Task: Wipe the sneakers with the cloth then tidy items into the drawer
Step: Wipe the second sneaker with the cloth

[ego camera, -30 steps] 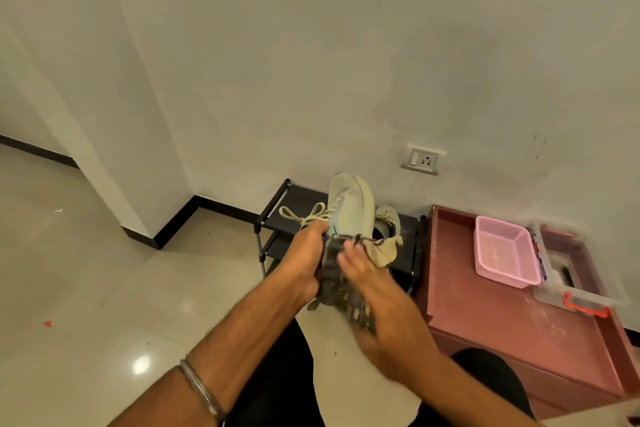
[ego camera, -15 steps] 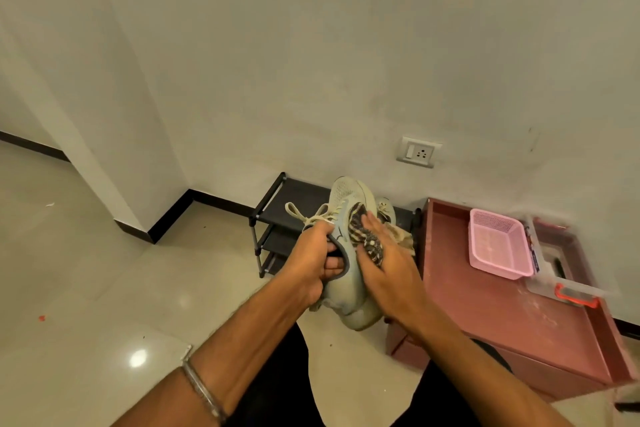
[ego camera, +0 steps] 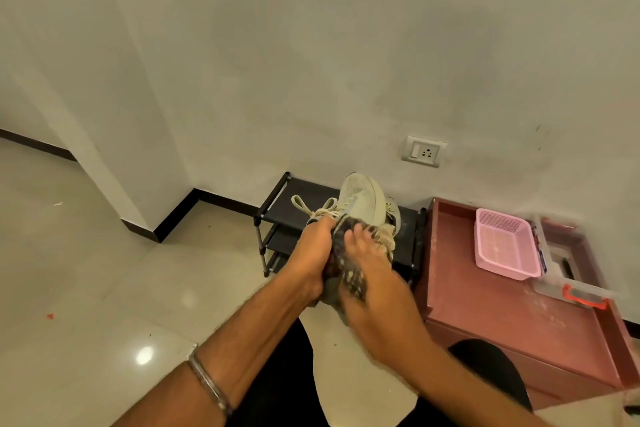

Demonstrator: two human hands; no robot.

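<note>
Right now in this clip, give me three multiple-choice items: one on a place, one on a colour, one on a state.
1. Where does the basket sit?
A. on the reddish cabinet top
B. on the floor tiles
C. on the black shoe rack

2. What colour is that basket?
A. blue
B. pink
C. green

3. What is the right hand doing?
A. hanging idle
B. pressing the patterned cloth against the sneaker
C. touching the wall socket

Answers:
1 A, the basket rests on the reddish cabinet, right of the shoe rack.
2 B, its mesh walls are plainly pink.
3 B, the cloth lies under that hand against the sneaker, which the left hand grips.
</note>
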